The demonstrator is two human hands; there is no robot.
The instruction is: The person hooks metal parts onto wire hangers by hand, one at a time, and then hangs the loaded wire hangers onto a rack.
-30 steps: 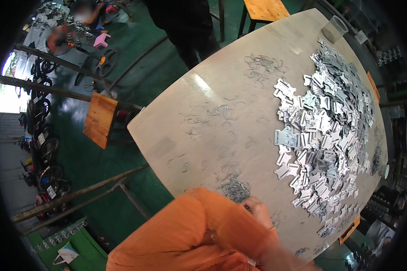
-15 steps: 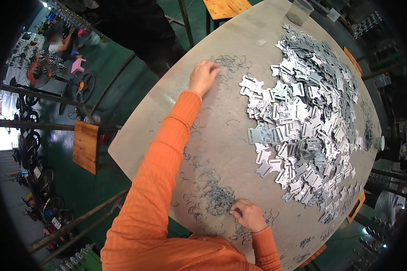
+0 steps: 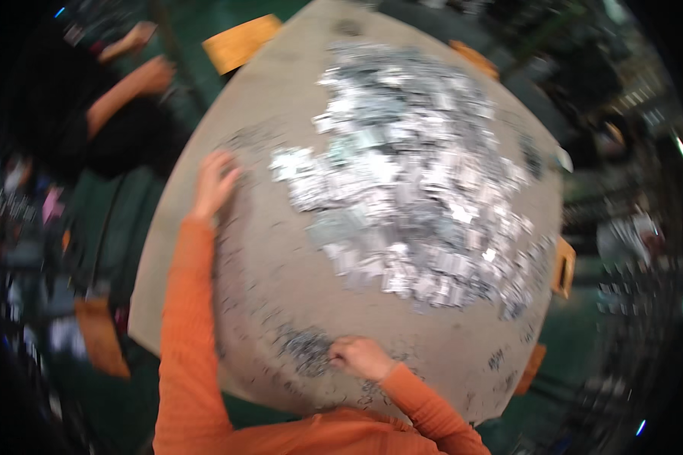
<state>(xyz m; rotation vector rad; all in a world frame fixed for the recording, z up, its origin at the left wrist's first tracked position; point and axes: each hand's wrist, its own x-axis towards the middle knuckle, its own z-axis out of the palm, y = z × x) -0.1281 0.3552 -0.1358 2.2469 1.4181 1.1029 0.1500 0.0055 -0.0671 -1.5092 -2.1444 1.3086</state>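
Grey wire pieces [image 3: 305,349] heaped on bench's [image 3: 281,258] near side; rough sweep could scatter or tangle some. Look thin, dark; blur hides single shapes. Right hand [image 3: 363,358] curled at heap's edge, cannot tell whether gripping. Left hand [image 3: 217,183] wide, thumb apart, farther up. Silver plates [image 3: 432,174] piled beyond.

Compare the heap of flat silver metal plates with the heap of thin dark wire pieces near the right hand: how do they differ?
The plate heap spreads wider than the wire heap. The plate heap shines; the wire heap looks dark. The plate heap lies apart from the right hand; the wire heap is beside it. Both lie on the tan table.
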